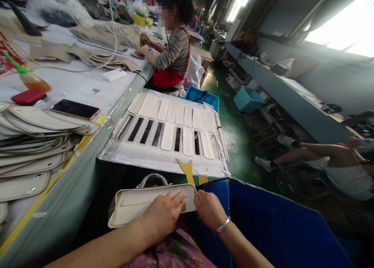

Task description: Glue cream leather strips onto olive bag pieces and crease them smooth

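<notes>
A cream handbag with a plastic-wrapped handle lies across my lap, its pale flat side facing up with a dark line along it. My left hand presses on this side with bent fingers; its thumb is hidden, apparently around the lower edge. At the bag's right end my right hand is closed, thumb and finger pinching the edge. Whether a small tool sits in that pinch cannot be made out. Just beyond the bag, a yellow forked piece hangs at the white rack's near edge.
A white-covered rack ahead carries rows of pale strips. On the left table are stacked cream panels, a phone and a glue bottle. A blue bin stands right; a co-worker sits ahead.
</notes>
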Available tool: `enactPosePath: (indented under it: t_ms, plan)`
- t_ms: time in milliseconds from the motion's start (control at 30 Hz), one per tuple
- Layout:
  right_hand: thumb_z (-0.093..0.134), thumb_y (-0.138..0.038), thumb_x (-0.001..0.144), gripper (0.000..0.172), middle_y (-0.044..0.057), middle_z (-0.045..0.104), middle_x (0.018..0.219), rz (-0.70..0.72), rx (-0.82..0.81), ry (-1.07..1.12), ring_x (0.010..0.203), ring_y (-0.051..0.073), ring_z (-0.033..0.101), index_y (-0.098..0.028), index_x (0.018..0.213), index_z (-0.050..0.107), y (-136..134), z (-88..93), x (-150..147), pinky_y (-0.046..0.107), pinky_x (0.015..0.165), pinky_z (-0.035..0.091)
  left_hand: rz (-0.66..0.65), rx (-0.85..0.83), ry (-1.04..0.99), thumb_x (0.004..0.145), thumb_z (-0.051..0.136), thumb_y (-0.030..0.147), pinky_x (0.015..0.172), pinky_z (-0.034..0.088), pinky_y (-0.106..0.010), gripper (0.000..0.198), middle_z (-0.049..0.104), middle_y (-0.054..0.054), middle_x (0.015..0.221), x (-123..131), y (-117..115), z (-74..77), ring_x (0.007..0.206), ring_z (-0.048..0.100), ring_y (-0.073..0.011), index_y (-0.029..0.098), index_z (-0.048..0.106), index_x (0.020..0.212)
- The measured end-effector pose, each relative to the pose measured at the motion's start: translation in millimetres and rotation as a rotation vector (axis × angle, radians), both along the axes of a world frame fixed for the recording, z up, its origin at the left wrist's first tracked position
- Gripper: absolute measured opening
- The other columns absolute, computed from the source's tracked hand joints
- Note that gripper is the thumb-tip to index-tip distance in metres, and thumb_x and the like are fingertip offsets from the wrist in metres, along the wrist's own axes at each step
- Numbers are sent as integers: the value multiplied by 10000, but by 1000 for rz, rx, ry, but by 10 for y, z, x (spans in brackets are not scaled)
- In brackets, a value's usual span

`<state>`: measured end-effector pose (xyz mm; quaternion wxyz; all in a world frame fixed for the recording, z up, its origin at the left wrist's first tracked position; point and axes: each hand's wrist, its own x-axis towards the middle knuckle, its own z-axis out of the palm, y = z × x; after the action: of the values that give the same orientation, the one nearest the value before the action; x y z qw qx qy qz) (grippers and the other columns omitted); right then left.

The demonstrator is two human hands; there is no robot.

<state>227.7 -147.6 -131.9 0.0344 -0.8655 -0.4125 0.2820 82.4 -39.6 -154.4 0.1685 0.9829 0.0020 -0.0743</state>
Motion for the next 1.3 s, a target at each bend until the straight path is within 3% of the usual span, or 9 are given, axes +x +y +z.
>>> enactPosePath:
  t_ms: [167,367,533,700,933,1100,1200,1267,1300]
  plan:
    - [329,-252,901,300,75,611,588,17,37,75,563,165,609,-148,682,505,-42,-52,64,250,534,385,5,-3,22,756,549,479,744,482,-385,657,393,-138,1379,-6,-9,51,1063,471,-308,115,438,1291]
    - [378,-607,815,439,10,591,585,-427,235,1038,499,147,602,-172,801,437,-261,-322,266,246,477,442,37,8,36,756,556,495,765,482,-376,635,395,-107,1387,-13,-27,125,1061,477,-299,149,458,1280]
    - [571,-591,711,445,-63,528,569,-489,257,1246,463,77,546,-194,798,388,-324,-534,330,205,482,435,33,-1,49,744,571,526,765,489,-390,671,400,-101,1386,-1,-11,129,1051,486,-306,150,452,1287]
    - [613,-549,700,436,-33,583,577,-410,94,1271,448,93,566,-180,826,419,-183,-508,440,199,443,446,22,-25,64,741,570,536,767,493,-381,686,394,-105,1390,2,15,132,1048,490,-300,140,448,1288]
    - [569,-356,786,239,-11,579,517,-210,-156,902,437,119,586,-164,712,449,130,-247,477,207,418,476,11,-34,98,718,604,510,781,490,-412,725,366,-150,1397,66,19,136,1072,477,-333,106,432,1295]
    - [459,-276,866,180,6,597,555,-207,-229,781,434,110,589,-158,729,460,140,-119,355,199,411,479,61,-225,-17,725,553,600,952,386,-461,788,345,-153,1408,-204,25,276,1174,417,-349,145,365,1340]
    - [444,-325,883,225,11,599,590,-216,-218,771,454,101,596,-151,741,464,119,-136,360,174,401,466,280,-455,-248,807,519,486,894,444,-350,636,334,-127,1411,-620,174,382,1137,479,-258,222,325,1351]
    - [445,-343,885,246,12,594,587,-235,-223,781,452,101,595,-150,733,464,118,-160,381,167,388,457,624,-568,-419,852,466,419,756,486,-269,378,517,-98,1229,-946,348,405,954,574,-183,220,498,1172]
    - [443,-346,886,252,14,595,588,-242,-232,789,452,101,594,-149,731,463,122,-167,392,165,385,455,839,-588,-465,865,445,403,693,483,-249,263,605,-63,1014,-1098,450,388,822,592,-155,203,566,983]
